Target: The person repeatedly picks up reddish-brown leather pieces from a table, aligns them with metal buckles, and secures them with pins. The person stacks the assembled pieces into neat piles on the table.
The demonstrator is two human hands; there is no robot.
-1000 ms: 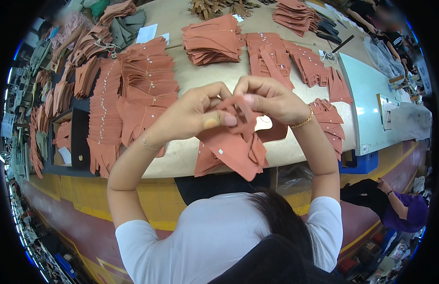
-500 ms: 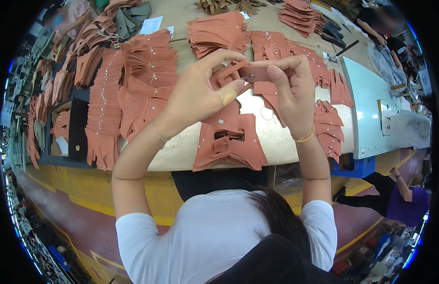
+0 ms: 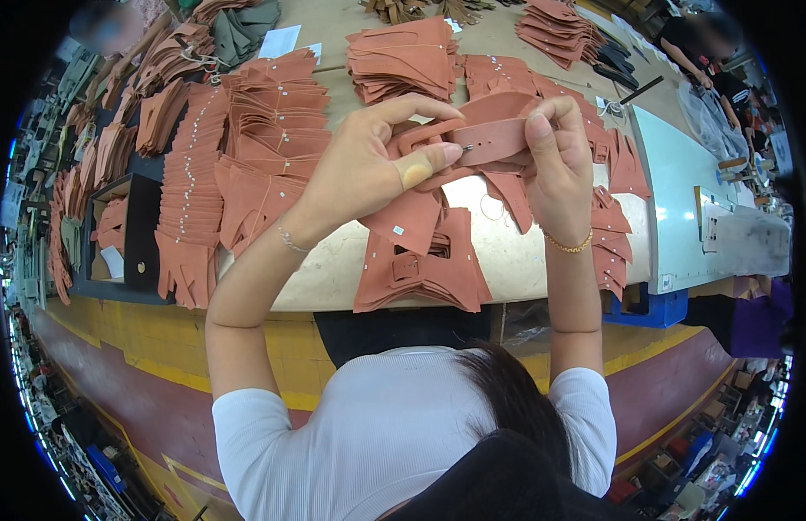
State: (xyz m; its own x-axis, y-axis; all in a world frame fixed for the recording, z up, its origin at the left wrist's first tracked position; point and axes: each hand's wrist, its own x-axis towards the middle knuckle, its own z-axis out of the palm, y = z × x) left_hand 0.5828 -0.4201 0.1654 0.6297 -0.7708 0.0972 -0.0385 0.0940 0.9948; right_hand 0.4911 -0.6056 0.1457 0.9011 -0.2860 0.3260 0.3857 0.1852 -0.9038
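Note:
Above the table, my left hand (image 3: 368, 165) grips a coral leather-covered buckle (image 3: 429, 133) between thumb and fingers. A small metal prong (image 3: 466, 148) sticks out beside the thumb tip. My right hand (image 3: 559, 169) pinches a coral leather strap (image 3: 496, 143) with a row of punched holes. The strap lies across the buckle, its holed part close to the prong; whether the prong sits in a hole, I cannot tell. Below my hands, a stack of coral leather pieces with a buckle (image 3: 406, 268) on top rests near the table's front edge.
Tied bundles of coral leather pieces (image 3: 273, 130) cover the table's left and back. A dark box (image 3: 142, 243) holds more pieces at the left. A pale green board (image 3: 680, 200) lies on the right, above a blue crate (image 3: 650, 308). Other people (image 3: 759, 317) stand nearby.
My right hand has shifted slightly right and turned the strap, so its holes now face up. My left hand stays on the buckle. The person in purple at right has moved.

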